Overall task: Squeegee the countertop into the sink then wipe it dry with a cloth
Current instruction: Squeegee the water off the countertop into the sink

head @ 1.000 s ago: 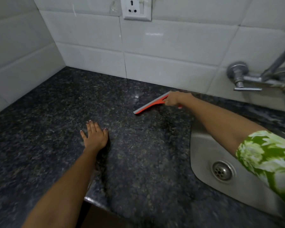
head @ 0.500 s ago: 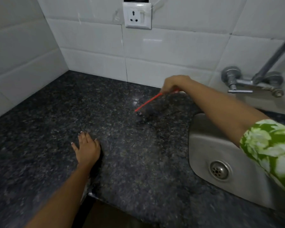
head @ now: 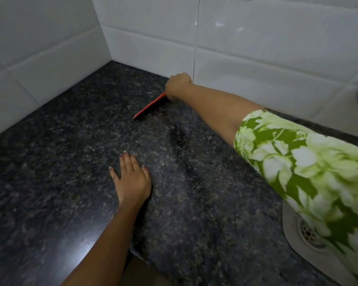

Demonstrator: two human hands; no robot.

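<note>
A dark speckled granite countertop [head: 74, 182], polished smooth, throws back a bright glare near its front edge. Glossy white ceramic wall tiles [head: 256, 48] carry soft highlights. A red plastic squeegee [head: 150, 108] looks matt. The dull brushed-metal sink [head: 293, 234] shows a perforated metal drain [head: 310, 236]. The green-and-white floral cloth sleeve [head: 298, 162] appears soft and matt.

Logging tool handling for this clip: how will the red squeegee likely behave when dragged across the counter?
The squeegee looks thin and straight, so probably stiff and light; the right hand manages it alone. On the glossy countertop it should slide easily.
</note>
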